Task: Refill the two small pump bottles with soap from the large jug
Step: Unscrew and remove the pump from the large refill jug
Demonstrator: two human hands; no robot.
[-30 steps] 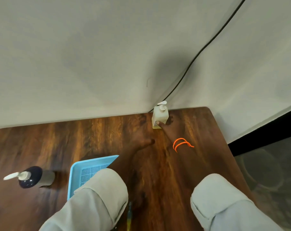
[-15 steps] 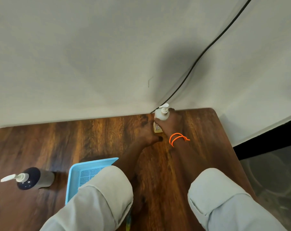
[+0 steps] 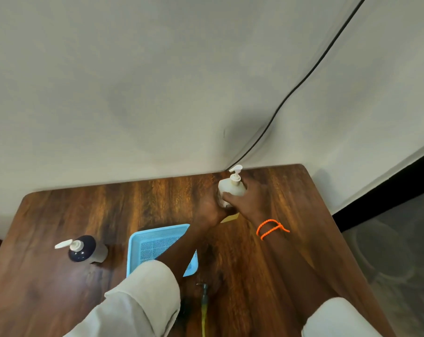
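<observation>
Risk I see: the white pump bottle (image 3: 231,188) at the far table (image 3: 60,215) edge by the wall could slip or tip if the grip shifts. Both hands hold it: right hand (image 3: 251,203) wraps its body, left hand (image 3: 209,210) grips lower. The dark pump bottle (image 3: 84,249) stands well apart; no jug visible.

Cream pump bottle (image 3: 231,188) upright at the table's far edge; dark pump bottle (image 3: 82,248) stands far left.

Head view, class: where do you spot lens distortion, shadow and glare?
Head view: wide-angle bending curves the table edges and the cable; a soft shadow darkens the wall behind the white pump bottle; faint sheen lies near the dark pump bottle.
</observation>
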